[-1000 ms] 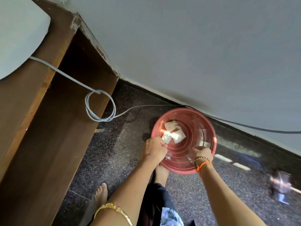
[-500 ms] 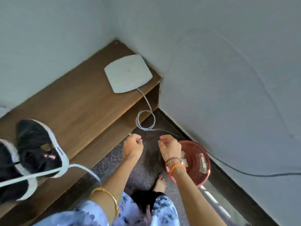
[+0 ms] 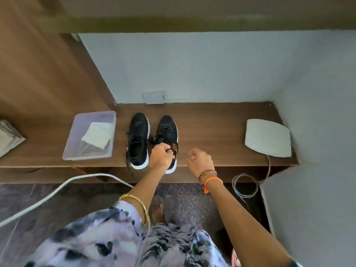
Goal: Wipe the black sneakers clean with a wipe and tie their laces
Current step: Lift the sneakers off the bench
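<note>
Gone from view: red basin and corner floor seen half a second back; turned now toward wooden counter [image 3: 212, 120] with both sneakers straight ahead. Nearest, floral-print lap and dark speckled floor [image 3: 188, 201], with thick white cable [image 3: 48, 195] curving across from the left. Left hand [image 3: 160, 156] reaching over counter edge, fingers curled round black laces at the tongue of right-side black knit sneaker with white sole [image 3: 167, 132]. Right hand [image 3: 199, 160] just beside it, raised, fingers curled into a loose fist, nothing visibly held. Left-side black sneaker [image 3: 138, 137] alongside its mate, toes toward wall, laces loose. Farther left, clear lilac plastic tray [image 3: 77, 147] holding folded white wipes [image 3: 98, 134]. Far right, flat white rounded device [image 3: 267, 137], thin grey cord [image 3: 244, 187] coiled below.
</note>
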Action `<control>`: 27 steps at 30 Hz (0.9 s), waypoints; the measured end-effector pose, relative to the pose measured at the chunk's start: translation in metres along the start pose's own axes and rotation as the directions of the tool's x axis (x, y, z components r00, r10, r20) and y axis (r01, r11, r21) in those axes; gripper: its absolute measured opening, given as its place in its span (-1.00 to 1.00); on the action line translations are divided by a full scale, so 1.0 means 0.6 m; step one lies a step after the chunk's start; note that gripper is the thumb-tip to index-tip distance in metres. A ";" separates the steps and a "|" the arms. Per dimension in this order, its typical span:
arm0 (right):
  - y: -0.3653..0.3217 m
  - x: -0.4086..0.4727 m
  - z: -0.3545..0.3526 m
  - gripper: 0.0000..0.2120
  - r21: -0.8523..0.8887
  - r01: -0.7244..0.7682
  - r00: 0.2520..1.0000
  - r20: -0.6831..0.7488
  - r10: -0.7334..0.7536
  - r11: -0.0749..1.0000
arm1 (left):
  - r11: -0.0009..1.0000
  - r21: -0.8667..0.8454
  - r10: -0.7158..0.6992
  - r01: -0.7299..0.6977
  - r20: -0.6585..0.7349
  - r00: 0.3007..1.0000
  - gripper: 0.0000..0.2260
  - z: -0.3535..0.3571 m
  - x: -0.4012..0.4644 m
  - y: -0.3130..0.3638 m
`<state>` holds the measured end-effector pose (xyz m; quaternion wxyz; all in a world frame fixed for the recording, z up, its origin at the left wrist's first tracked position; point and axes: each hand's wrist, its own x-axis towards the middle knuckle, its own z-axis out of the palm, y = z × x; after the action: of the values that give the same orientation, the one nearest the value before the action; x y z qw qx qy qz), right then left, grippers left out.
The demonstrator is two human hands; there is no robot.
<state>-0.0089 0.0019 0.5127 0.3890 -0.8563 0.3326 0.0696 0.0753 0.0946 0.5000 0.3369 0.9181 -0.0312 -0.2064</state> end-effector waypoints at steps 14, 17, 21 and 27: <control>-0.136 0.158 0.198 -0.44 -0.353 0.107 0.951 0.310 0.008 0.930 | 0.993 0.103 -0.070 0.063 0.072 0.995 -0.76 -0.138 0.202 -0.134; -0.139 0.163 0.234 -0.38 -0.443 0.107 0.929 0.363 0.069 0.890 | 0.991 0.112 -0.087 0.076 0.096 0.992 -0.76 -0.137 0.224 -0.151; -0.141 0.171 0.266 -0.34 -0.539 0.106 0.949 0.307 0.078 0.835 | 0.990 0.119 -0.088 0.075 0.110 0.990 -0.75 -0.129 0.244 -0.165; -0.133 0.177 0.288 -0.29 -0.631 0.034 0.968 0.213 0.132 0.775 | 0.993 0.088 -0.092 0.082 0.119 0.989 -0.76 -0.131 0.248 -0.177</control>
<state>0.1466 0.1084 0.4031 0.1162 -0.9124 0.2617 0.2924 0.2341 0.1949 0.4336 0.2867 0.9173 -0.0203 -0.2755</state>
